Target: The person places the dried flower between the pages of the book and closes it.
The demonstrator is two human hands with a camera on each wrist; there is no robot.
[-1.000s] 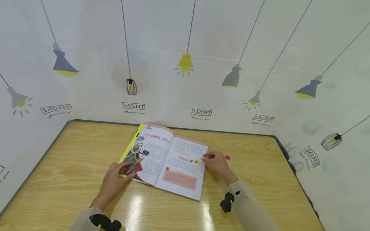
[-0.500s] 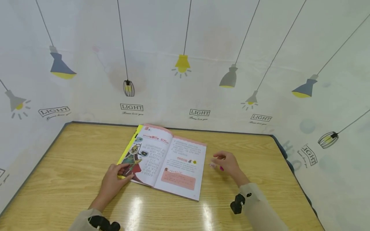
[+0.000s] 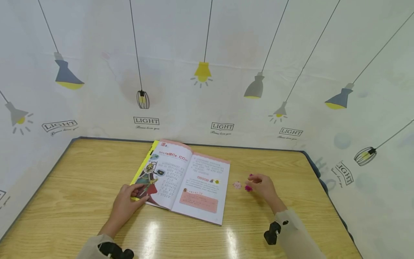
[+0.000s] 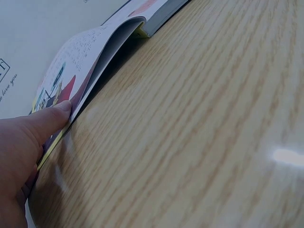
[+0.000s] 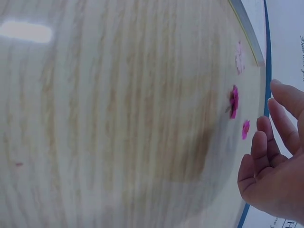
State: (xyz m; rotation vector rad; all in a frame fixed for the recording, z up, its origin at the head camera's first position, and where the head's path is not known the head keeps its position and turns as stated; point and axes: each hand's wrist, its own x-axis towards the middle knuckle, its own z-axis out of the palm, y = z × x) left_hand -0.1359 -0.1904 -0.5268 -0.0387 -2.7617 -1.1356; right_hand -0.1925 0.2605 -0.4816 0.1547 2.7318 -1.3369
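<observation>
An open book (image 3: 200, 187) with printed text and a cartoon figure lies on the wooden table. My left hand (image 3: 124, 201) rests on its lower left corner, thumb and index finger on the page. The left wrist view shows the thumb (image 4: 52, 118) pressing the page, which bulges up near the spine. Right of the book lie a pale pink dried flower (image 3: 237, 185) and a magenta flower (image 3: 248, 188). Over the magenta flower hovers my right hand (image 3: 265, 187), fingers loosely bent, holding nothing. A smaller pink flower (image 5: 245, 129) shows in the right wrist view.
The wooden table (image 3: 81, 180) has a dark edge and meets a white wall covering (image 3: 181, 90) printed with lamps. A tiny red speck (image 5: 19, 164) lies on the table in the right wrist view.
My right hand has moved right, away from the book's right page edge, to above the magenta flowers. The pale pink flower now lies uncovered beside the book. My left hand has stayed put.
</observation>
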